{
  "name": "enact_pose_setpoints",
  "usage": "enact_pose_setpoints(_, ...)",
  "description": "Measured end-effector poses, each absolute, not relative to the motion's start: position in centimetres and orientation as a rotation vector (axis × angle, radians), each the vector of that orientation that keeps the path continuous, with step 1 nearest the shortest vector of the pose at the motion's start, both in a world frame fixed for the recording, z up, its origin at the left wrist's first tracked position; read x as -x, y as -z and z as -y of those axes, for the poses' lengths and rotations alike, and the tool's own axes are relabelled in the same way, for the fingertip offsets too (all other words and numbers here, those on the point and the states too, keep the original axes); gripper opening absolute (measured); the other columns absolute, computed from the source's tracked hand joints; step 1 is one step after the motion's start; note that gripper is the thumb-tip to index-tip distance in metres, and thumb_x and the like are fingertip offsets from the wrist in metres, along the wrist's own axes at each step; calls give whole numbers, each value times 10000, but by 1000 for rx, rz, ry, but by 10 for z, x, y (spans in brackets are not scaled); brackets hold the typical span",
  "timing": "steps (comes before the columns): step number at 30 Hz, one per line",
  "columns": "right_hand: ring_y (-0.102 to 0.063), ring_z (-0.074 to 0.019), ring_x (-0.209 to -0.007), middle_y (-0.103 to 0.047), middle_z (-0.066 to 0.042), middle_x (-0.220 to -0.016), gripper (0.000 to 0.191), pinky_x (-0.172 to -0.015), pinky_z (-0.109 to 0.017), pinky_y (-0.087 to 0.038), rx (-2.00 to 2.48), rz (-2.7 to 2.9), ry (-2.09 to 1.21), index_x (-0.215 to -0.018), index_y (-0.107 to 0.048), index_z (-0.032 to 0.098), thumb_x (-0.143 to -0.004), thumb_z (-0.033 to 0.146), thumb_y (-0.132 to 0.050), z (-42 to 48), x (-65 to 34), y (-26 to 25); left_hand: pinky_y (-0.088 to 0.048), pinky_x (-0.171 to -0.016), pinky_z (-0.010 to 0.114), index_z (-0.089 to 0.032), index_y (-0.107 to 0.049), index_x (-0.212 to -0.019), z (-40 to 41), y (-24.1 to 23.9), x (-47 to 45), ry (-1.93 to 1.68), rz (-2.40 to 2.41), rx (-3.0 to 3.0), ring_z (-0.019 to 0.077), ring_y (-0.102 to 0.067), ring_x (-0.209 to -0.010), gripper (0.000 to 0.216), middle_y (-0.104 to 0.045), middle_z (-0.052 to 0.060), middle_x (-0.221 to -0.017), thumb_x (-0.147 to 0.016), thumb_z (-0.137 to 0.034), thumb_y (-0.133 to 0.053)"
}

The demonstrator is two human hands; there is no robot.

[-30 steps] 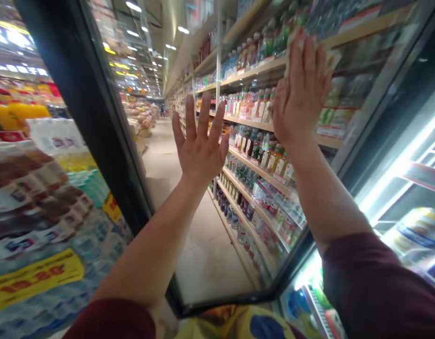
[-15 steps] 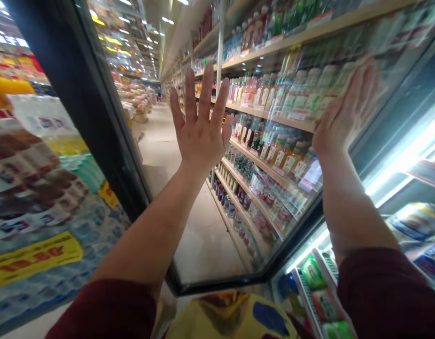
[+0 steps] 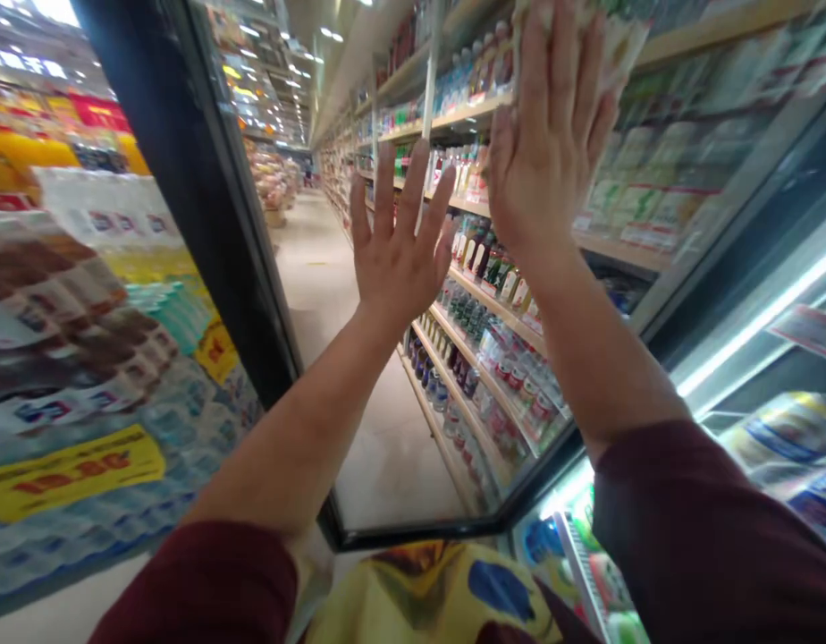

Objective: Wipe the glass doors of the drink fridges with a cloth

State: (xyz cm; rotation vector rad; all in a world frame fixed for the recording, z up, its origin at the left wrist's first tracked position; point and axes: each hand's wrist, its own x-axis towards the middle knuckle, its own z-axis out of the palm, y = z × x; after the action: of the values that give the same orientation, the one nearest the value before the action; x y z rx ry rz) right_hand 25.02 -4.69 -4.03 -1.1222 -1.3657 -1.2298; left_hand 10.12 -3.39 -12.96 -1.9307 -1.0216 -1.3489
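Observation:
My left hand [image 3: 396,259] is open, its fingers spread and its palm flat against the glass door [image 3: 359,429] of a chiller. Higher and to the right, my right hand [image 3: 547,152] presses a pale cloth [image 3: 624,45] flat against the same pane; the cloth's edges show past the stretched fingers. Both sleeves are dark red. The door stands swung open, with its black frame [image 3: 185,206] at the left.
Through the glass I see a shop aisle and long shelves of bottled drinks [image 3: 480,331]. The lit chiller interior [image 3: 781,438] with packaged goods is at the right. Stacked water packs [image 3: 84,358] stand at the left. A yellow patterned fabric [image 3: 440,590] lies below my arms.
My right hand swept out to the right along the glass, then came back up and left, above my left hand. My left hand stayed flat on the pane.

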Motion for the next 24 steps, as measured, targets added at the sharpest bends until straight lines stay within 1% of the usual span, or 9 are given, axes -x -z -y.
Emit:
enact_pose_setpoints(4,-256,-289,-1531,-335,-61,-1633,560,-1254,-580,-174,1104,1486,1164,-1576,-335,202,-1055,406,-304,44,-257,85,9,-1296,554,-326,-304,-1573,46,172,-83,1327,1036,2014,225,-7,-1565,586,-191,-52,-1656,-1001,-427,-387)
enact_pose_setpoints(7,-232,-295,-1546,-325,-45,-1637,587,-1256,-596,-196,1109,1601,1176,-1591,-308,245,-1027,396,-361,46,-268,138,-40,-1284,584,-317,-332,-1567,45,213,-69,1320,1088,1983,261,-75,-1558,586,-252,7,-1638,-1001,-437,-421)
enact_pose_setpoints(9,-268,-293,-1535,-367,-24,-1617,584,-1259,-594,-217,1100,1733,1184,-1583,-328,292,-1012,401,-392,51,-274,170,-47,-1279,594,-315,-353,-1560,41,236,-62,1326,1108,1969,278,-111,-1551,582,-295,36,-1622,-998,-444,-438)
enact_pose_setpoints(11,-307,-291,-1521,-405,3,-1596,572,-1257,-594,-231,1078,1890,1165,-1569,-347,346,-1004,407,-415,57,-280,185,-46,-1279,590,-319,-362,-1556,38,251,-59,1332,1114,1970,285,-145,-1545,580,-322,51,-1610,-997,-450,-445)
enact_pose_setpoints(14,-298,-286,-1524,-392,17,-1604,563,-1261,-595,-205,1042,1979,1149,-1566,-343,355,-1010,407,-412,59,-283,164,-50,-1283,578,-326,-322,-1571,35,258,-59,1321,1085,1931,278,-148,-1544,597,-307,50,-1615,-998,-439,-448)
enact_pose_setpoints(18,-252,-289,-1534,-318,-49,-1641,558,-1257,-575,-173,1081,1662,1174,-1582,-326,215,-1054,393,-317,54,-263,95,-66,-1289,554,-317,-223,-1599,34,258,-59,1281,1042,1855,255,-96,-1551,657,-258,40,-1630,-994,-409,-463)
enact_pose_setpoints(20,-252,-299,-1528,-312,-67,-1642,559,-1253,-580,-170,1119,1517,1144,-1574,-340,174,-1066,399,-279,51,-244,70,-80,-1286,562,-321,-217,-1600,34,258,-59,1273,1048,1859,259,-103,-1551,660,-260,39,-1630,-994,-413,-463)
enact_pose_setpoints(22,-249,-298,-1529,-323,-45,-1639,556,-1260,-584,-159,1151,1471,1130,-1566,-360,191,-1065,413,-268,50,-223,62,-90,-1282,574,-326,-249,-1592,34,258,-58,1277,1068,1876,267,-122,-1549,639,-278,40,-1626,-996,-424,-456)
enact_pose_setpoints(24,-230,-276,-1544,-318,9,-1640,547,-1279,-561,-145,1157,1537,1144,-1570,-356,254,-1056,420,-263,50,-206,69,-89,-1284,572,-325,-298,-1579,33,258,-58,1291,1088,1889,267,-129,-1548,616,-300,42,-1619,-994,-438,-457)
